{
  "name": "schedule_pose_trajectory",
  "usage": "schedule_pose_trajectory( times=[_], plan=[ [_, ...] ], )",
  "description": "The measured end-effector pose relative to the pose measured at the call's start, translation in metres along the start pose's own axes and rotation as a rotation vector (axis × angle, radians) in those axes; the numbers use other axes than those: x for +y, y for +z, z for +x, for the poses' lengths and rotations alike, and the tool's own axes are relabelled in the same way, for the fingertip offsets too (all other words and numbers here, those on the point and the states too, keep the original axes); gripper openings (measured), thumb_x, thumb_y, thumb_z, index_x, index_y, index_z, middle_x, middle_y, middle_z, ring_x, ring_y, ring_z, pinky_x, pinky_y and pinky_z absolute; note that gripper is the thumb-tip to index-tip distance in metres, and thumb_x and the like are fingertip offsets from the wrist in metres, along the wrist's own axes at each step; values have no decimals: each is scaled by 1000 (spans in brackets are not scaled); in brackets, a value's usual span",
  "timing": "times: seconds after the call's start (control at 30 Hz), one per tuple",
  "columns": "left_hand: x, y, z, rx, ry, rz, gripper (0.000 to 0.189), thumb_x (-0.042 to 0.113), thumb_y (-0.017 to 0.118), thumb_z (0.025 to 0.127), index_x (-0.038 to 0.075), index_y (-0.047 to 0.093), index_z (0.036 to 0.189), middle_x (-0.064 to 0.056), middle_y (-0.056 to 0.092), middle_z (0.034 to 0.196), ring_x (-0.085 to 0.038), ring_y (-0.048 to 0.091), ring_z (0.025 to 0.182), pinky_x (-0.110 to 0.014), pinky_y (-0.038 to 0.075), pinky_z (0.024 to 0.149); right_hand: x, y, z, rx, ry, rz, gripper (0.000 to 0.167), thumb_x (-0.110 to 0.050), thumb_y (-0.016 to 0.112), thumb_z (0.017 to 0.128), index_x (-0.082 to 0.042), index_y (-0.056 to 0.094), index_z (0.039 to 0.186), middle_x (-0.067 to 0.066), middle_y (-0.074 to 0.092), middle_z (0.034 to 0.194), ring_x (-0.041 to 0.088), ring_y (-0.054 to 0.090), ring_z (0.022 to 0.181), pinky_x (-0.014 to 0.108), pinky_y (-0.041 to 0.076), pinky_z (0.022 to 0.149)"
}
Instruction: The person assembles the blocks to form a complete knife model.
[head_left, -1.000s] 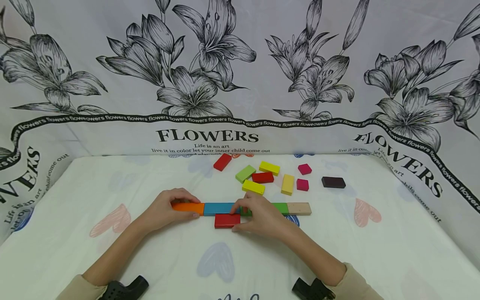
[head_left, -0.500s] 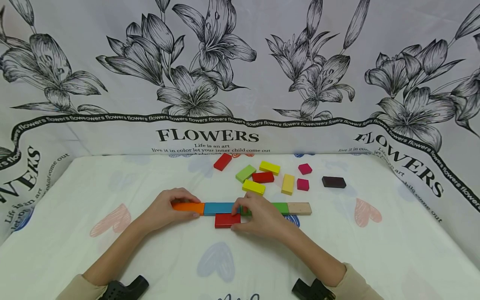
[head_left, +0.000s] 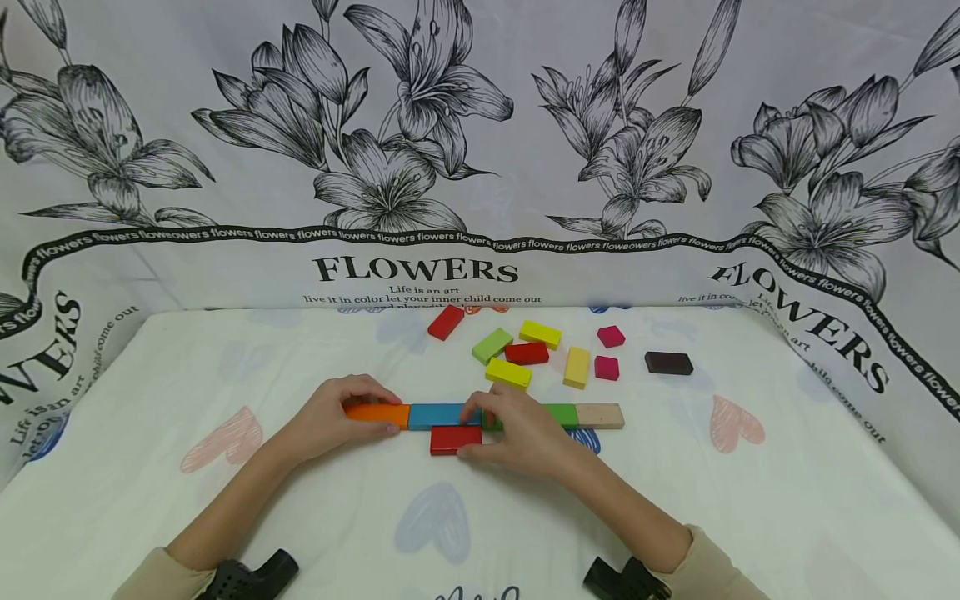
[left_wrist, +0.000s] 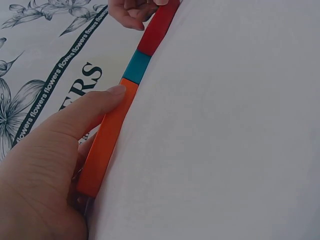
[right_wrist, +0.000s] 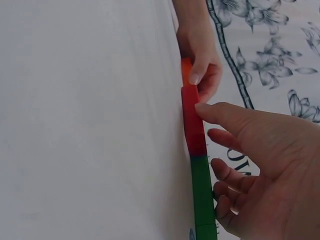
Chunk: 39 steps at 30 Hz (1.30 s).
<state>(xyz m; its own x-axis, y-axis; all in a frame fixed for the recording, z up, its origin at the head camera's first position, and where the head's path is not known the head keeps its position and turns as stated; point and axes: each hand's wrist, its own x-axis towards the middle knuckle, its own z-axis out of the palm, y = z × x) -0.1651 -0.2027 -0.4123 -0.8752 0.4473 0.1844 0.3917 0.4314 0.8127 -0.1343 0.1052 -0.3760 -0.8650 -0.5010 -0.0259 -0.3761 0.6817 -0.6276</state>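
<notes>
A straight row of blocks runs across the table in the head view: an orange block [head_left: 375, 413], a blue block [head_left: 435, 415], green [head_left: 561, 415] partly under my right hand, and a natural wood block [head_left: 600, 416]. My left hand [head_left: 330, 417] grips the orange block, thumb along its near side and fingers behind. A red block [head_left: 450, 442] lies against the near side of the row, in front of the blue block. My right hand [head_left: 521, 427] pinches there, thumb tip on the red block's near side [right_wrist: 191, 112] and index finger at the blue block's right end.
Behind the row lie loose blocks: yellow [head_left: 508, 373], light green [head_left: 492, 345], red [head_left: 527, 353], pale yellow [head_left: 576, 367] and magenta [head_left: 607, 367]. A dark block [head_left: 669, 363] sits farther right. A flower-printed cloth [head_left: 420, 275] rises at the back.
My right thumb has slid slightly left along the red block's near side. The left hand and the blocks stay in place.
</notes>
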Motion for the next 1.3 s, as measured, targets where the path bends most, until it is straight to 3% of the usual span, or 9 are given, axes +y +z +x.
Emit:
schedule_pose_trajectory(
  times=[0.2, 0.3, 0.5, 0.7, 0.97, 1.3],
  plan=[
    [0, 0, 0, 1, -1, -6, 26, 18, 89, 86, 19, 81, 110, 5, 75, 103, -15, 64, 98, -27, 53, 86, -2, -1, -1, -10, -28, -19, 35, -32, 86, 90, -30, 76, 123, -1, 51, 94, 13, 50, 91, 23, 41, 64],
    [-1, 0, 0, 2, 7, -4, 26, 18, 89, 86, 19, 81, 110, 5, 75, 103, -14, 64, 98, -26, 53, 85, -1, -1, 0, 0, -60, -17, 34, -31, 86, 90, -28, 78, 123, 0, 51, 91, 14, 49, 89, 23, 38, 63],
    [1, 0, 0, -4, 7, 33, 28, 19, 89, 86, 20, 81, 112, 6, 74, 104, -15, 63, 99, -26, 53, 85, -1, -1, 0, 42, -80, -51, 32, -29, 87, 88, -27, 80, 119, 1, 52, 97, 16, 49, 99, 32, 39, 74],
    [12, 7, 1, 24, 34, 167, 40, 29, 93, 81, 22, 81, 119, 10, 71, 105, -18, 58, 105, -32, 51, 83, -1, -3, -1, 48, -58, -49, 35, -30, 88, 88, -28, 80, 122, 4, 58, 116, 23, 49, 120, 45, 40, 90],
    [30, 24, 3, 26, 25, 419, 57, 51, 92, 75, 30, 79, 125, 6, 66, 120, -20, 54, 118, -53, 35, 100, 1, -10, -1, -4, 13, -62, 52, -35, 90, 84, -29, 74, 133, 7, 60, 132, 28, 47, 132, 54, 40, 98],
    [35, 33, 2, 39, 43, 441, 56, 53, 91, 75, 28, 79, 124, 5, 66, 119, -19, 56, 116, -53, 36, 99, 4, -10, 0, -25, 23, -51, 55, -33, 90, 84, -25, 73, 135, 9, 60, 137, 30, 47, 134, 55, 40, 100]
  ],
)
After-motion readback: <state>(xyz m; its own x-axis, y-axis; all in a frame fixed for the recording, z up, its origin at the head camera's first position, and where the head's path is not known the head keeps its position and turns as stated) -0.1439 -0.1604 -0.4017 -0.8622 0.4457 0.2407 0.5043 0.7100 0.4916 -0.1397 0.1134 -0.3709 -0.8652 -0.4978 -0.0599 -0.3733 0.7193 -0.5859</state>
